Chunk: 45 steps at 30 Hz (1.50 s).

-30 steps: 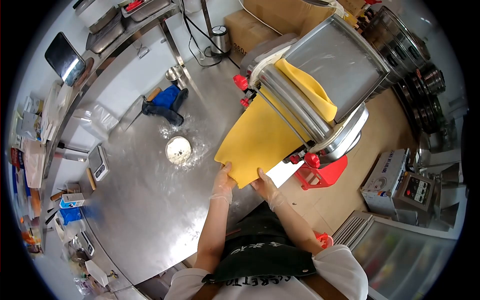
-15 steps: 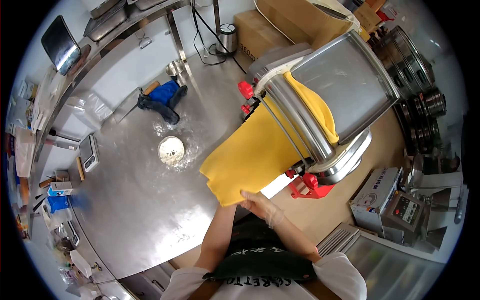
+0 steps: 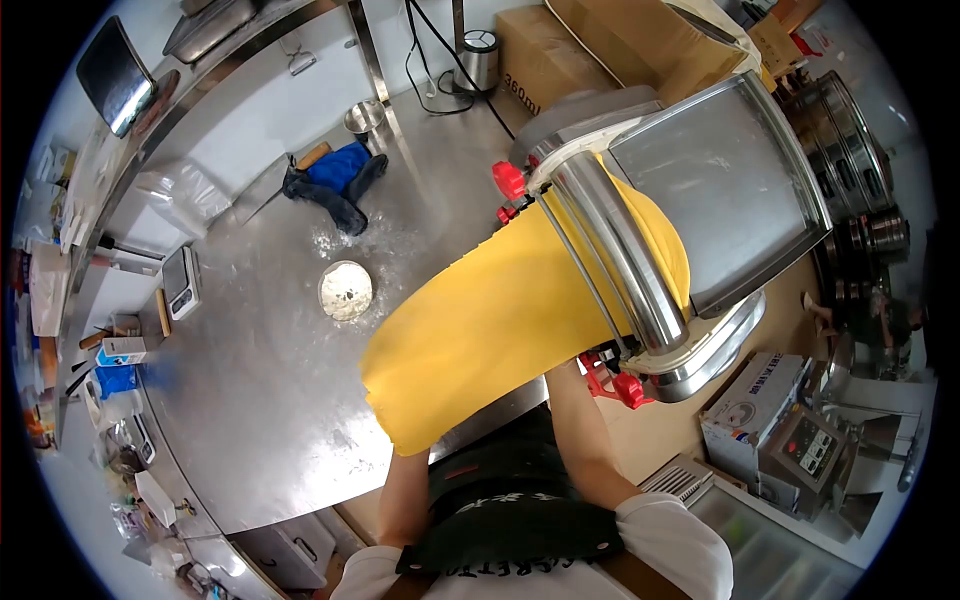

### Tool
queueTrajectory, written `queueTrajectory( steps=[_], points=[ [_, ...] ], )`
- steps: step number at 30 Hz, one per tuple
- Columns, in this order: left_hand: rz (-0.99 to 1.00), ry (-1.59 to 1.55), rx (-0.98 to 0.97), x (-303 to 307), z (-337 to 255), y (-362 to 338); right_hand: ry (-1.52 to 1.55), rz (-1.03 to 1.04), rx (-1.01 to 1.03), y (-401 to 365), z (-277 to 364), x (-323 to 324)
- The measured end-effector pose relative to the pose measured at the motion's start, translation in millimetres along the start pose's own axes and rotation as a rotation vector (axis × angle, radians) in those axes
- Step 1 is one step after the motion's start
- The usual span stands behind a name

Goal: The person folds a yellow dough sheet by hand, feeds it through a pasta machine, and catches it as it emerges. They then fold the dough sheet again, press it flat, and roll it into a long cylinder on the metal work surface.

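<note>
A wide yellow dough sheet (image 3: 480, 330) runs down to the left from the steel rollers of a dough sheeter (image 3: 610, 240). More of it bulges behind the roller, against the machine's metal tray (image 3: 720, 180). My left forearm (image 3: 405, 490) reaches up beneath the sheet's ragged free end, and the dough hides that hand. Close to the sheeter's red knob (image 3: 628, 390), my right forearm (image 3: 578, 420) goes under the sheet, its hand covered as well. Whether the fingers are open or closed does not show.
On the steel table (image 3: 250, 400) stand a bowl of flour (image 3: 346, 291) and a digital scale (image 3: 181, 283). A blue and black cloth bundle (image 3: 340, 180) lies farther back near a small metal bowl (image 3: 363, 118). Cardboard boxes (image 3: 570, 60) are behind the sheeter.
The dough sheet now extends farther left and toward me, with less of it behind the roller. My right hand has left the sheet's front edge and moved under it toward the machine.
</note>
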<state>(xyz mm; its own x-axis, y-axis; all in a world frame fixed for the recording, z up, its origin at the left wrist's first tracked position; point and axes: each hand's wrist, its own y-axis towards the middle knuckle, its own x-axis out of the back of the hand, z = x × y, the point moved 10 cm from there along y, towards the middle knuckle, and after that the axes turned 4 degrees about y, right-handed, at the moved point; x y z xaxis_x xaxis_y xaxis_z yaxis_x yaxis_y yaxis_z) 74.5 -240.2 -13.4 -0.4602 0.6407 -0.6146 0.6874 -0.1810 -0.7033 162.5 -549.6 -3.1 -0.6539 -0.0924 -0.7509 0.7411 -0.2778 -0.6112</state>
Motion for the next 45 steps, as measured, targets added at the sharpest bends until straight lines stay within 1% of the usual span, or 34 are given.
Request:
queueTrajectory(
  steps=[11, 18, 22, 27, 31, 35, 38, 40, 41, 43, 44, 45],
  points=[
    [-0.029, -0.008, -0.042, 37.1, -33.6, -15.8, -0.052, -0.026, 0.179, -11.3, 84.2, 24.0],
    [-0.042, -0.028, -0.063, 56.0, -46.4, -29.0, -0.095, -0.024, 0.207, -14.3, 91.9, 24.1],
    [-0.048, -0.048, -0.077, 70.5, -58.0, -39.0, -0.12, -0.017, 0.202, -16.2, 83.8, 22.0],
    [-0.061, -0.079, -0.112, 98.3, -75.9, -53.9, -0.172, 0.003, 0.169, -16.4, 55.9, 13.5],
    [-0.066, -0.094, -0.155, 123.3, -96.2, -65.9, -0.233, 0.037, 0.121, -17.6, 21.3, 8.3],
    [-0.082, -0.059, -0.232, 160.3, -132.7, -80.7, -0.363, 0.078, -0.008, -42.1, -32.9, 38.5],
    [-0.058, 0.108, -0.318, 186.7, -177.1, -89.2, -0.509, 0.135, -0.12, -57.4, -88.2, 77.1],
    [-0.049, 0.439, -0.439, 206.9, -216.9, -95.4, -0.661, 0.202, -0.154, -59.7, -115.9, 101.8],
    [-0.05, 0.592, -0.502, 216.7, -238.0, -99.7, -0.716, 0.225, -0.152, -57.2, -116.9, 106.0],
    [0.009, 0.374, -0.306, 245.7, -255.5, -97.2, -0.797, 0.225, -0.113, -49.2, -88.0, 97.0],
    [0.032, 0.136, -0.15, 251.3, -257.5, -100.0, -0.828, 0.202, -0.049, -47.4, -66.2, 77.8],
    [-0.071, 0.265, -0.206, 276.2, -263.3, -101.1, -0.861, 0.176, 0.015, -46.7, -44.6, 57.2]
  ],
)
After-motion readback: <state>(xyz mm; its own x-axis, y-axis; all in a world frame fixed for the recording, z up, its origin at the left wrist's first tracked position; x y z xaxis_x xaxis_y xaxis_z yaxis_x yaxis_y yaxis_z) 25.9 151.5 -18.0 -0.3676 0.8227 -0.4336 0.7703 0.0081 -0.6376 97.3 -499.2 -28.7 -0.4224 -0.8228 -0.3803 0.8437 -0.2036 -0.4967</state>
